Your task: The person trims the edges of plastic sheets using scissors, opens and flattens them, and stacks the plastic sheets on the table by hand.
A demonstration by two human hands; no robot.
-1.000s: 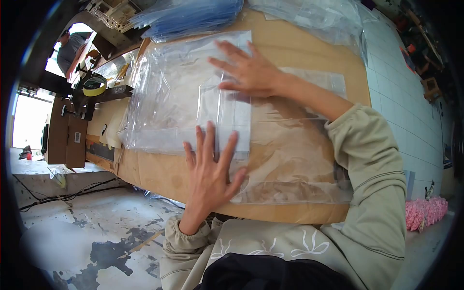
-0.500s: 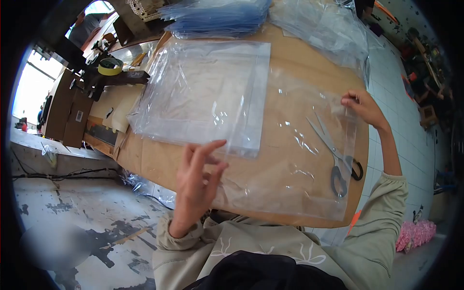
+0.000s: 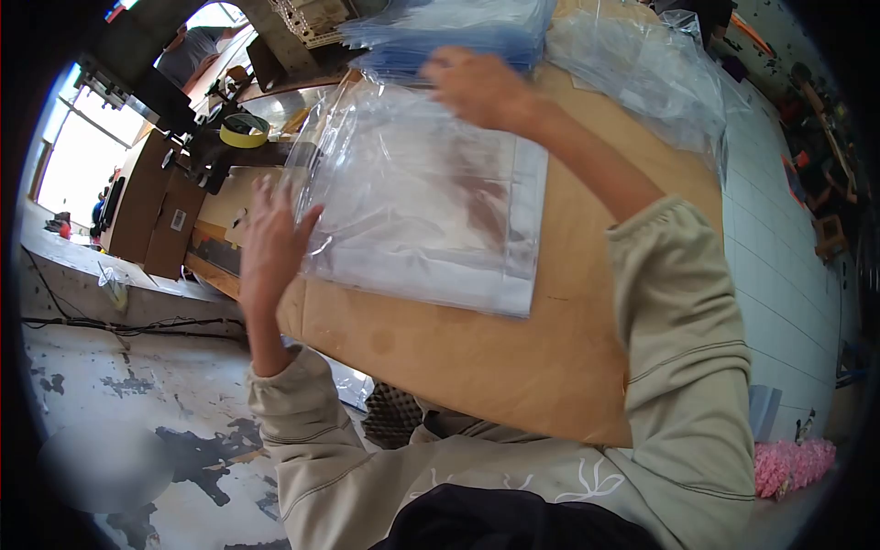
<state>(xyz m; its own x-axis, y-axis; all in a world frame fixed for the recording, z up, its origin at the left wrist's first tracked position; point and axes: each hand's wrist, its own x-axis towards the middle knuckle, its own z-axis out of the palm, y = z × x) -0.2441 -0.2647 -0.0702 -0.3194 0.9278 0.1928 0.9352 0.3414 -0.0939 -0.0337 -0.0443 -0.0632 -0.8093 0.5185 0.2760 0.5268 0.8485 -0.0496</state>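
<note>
A clear plastic bag stack (image 3: 412,211) with a pale border lies on the brown board. My left hand (image 3: 270,238) is at the stack's left edge, fingers stretched and thumb apart, with no visible grip. Over the far edge of the stack, my right hand (image 3: 481,87) reaches across with its forearm slanting from the right. Motion blurs its fingers, so I cannot make out whether they hold plastic. Just beyond it is a pile of bluish plastic sheets (image 3: 440,32). The scissors are out of sight; my right sleeve covers that area.
Brown board (image 3: 440,367) covers the table. Loose clear plastic (image 3: 642,78) lies at the far right. A machine with a yellow tape roll (image 3: 244,131) stands left, near a cardboard box (image 3: 151,211). Another person (image 3: 191,57) is at the far left.
The clear sheet on the right has left that spot, apparently onto the stack. My right hand swept far and left across the stack; my left hand moved left and farther away, its fingers now straighter.
</note>
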